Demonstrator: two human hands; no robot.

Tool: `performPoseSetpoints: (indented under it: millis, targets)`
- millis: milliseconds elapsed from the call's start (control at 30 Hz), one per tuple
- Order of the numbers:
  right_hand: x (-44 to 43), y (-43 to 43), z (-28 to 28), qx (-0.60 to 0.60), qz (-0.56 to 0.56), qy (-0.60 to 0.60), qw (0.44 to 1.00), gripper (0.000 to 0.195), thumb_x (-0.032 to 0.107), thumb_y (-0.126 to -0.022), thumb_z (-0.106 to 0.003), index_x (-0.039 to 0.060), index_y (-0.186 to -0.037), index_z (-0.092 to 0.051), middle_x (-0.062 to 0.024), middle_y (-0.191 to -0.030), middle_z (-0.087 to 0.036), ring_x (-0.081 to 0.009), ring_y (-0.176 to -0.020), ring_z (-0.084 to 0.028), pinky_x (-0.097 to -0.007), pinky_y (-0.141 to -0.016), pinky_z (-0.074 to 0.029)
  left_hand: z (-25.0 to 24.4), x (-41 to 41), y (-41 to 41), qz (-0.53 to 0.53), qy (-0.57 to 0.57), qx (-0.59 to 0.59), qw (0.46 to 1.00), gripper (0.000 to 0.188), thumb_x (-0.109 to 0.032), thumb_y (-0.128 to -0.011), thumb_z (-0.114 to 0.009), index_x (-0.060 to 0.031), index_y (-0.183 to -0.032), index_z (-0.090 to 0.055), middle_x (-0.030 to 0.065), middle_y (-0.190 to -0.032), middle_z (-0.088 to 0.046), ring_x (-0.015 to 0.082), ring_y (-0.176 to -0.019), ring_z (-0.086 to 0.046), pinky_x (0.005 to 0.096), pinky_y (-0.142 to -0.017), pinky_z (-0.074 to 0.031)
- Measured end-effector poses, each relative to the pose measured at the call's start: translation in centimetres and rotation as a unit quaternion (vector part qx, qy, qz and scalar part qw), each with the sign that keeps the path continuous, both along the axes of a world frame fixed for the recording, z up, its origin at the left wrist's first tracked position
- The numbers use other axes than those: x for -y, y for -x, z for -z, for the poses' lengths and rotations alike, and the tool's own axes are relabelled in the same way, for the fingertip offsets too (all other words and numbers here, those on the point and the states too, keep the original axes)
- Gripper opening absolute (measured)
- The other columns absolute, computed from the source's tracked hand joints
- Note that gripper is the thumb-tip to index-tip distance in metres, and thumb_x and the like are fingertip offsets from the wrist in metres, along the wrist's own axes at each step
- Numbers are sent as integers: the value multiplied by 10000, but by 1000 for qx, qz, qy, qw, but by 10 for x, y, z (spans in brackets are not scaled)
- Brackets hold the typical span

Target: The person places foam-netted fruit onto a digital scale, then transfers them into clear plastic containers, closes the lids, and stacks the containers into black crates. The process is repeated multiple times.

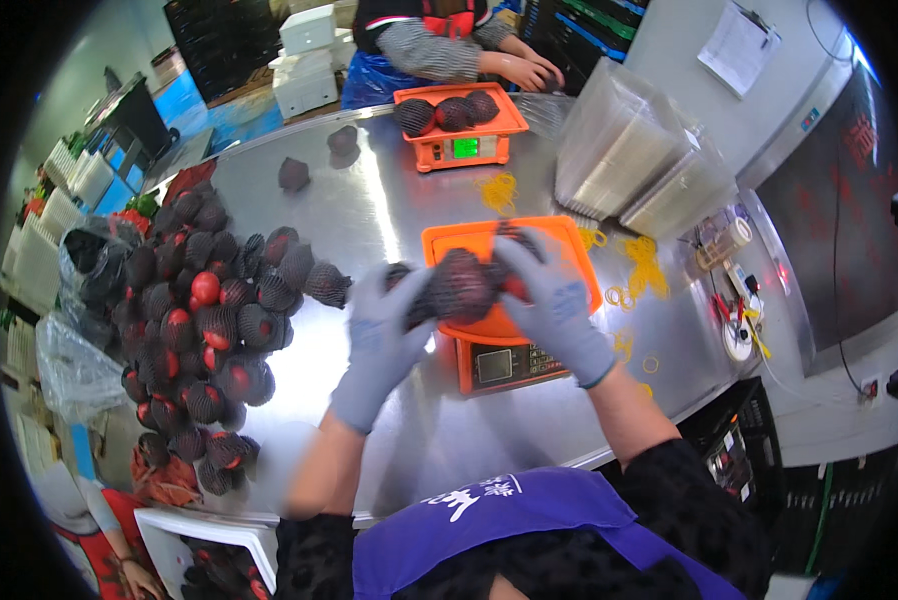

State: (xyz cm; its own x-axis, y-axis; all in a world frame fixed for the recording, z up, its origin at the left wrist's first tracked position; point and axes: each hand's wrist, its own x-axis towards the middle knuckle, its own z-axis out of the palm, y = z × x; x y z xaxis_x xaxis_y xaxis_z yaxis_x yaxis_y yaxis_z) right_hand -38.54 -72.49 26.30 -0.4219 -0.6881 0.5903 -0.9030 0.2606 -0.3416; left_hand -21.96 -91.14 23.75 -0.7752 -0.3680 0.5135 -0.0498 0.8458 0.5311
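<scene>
Before me stands an orange weighing scale (584, 262) with several red fruits in black foam nets over its tray. My left hand (389, 330), in a grey glove, is closed around a netted fruit at the tray's left edge. Between the hands is a larger-looking netted fruit (460, 286). My right hand (550, 300), gloved too, grips another netted fruit above the tray; motion blurs it. A big heap of netted red fruits (216, 326) lies to the left on the metal table (329, 202).
Yellow rubber bands (644, 266) lie right of the scale. Beyond them stand stacked clear plastic containers (614, 142). A second orange scale (460, 142) holds netted fruits near a co-worker's hands (524, 71). A white crate (201, 517) stands below left; another person's hand (140, 577) is beside it.
</scene>
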Motion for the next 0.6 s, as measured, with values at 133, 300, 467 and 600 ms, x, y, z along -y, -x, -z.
performPoseSetpoints:
  millis: [133, 300, 467, 600]
  targets:
    - [-62, 34, 41, -103, 85, -134, 982, 688, 69, -732, -773, 145, -1397, -617, -209, -1452, -525, -462, -1325, -515, -539, -1081, -462, 45, -49, 77, 38, 63, 83, 994, 632, -190, -743, -794, -211, -1357, -645, 172, -1294, -592, 398, -1066, -611, 511, -860, -524]
    - [-95, 37, 50, -71, 69, -273, 957, 766, 110, -778, -791, 76, -1501, -538, -226, -1570, -454, -505, -1437, -423, -560, -1165, -409, 44, -61, 65, 38, 130, 96, 986, 739, -334, -799, -819, -192, -1474, -553, 194, -1448, -513, 416, -1193, -577, 518, -943, -505]
    - [-77, 48, -19, -38, 22, -242, 969, 852, 182, -808, -829, 61, -1567, -461, -257, -1548, -495, -464, -1406, -493, -528, -1174, -408, 55, 19, 18, 51, -46, -30, 997, 767, -441, -846, -819, -91, -1477, -560, 269, -1474, -476, 487, -1383, -448, 586, -1112, -415]
    - [39, 22, -58, -42, -103, -192, 975, 903, 264, -800, -856, 60, -1579, -446, -263, -1523, -522, -449, -1382, -526, -501, -1154, -433, 84, 128, -50, -205, 14, 99, 974, 807, -405, -790, -842, -71, -1474, -573, 283, -1507, -480, 471, -1349, -496, 539, -1147, -425]
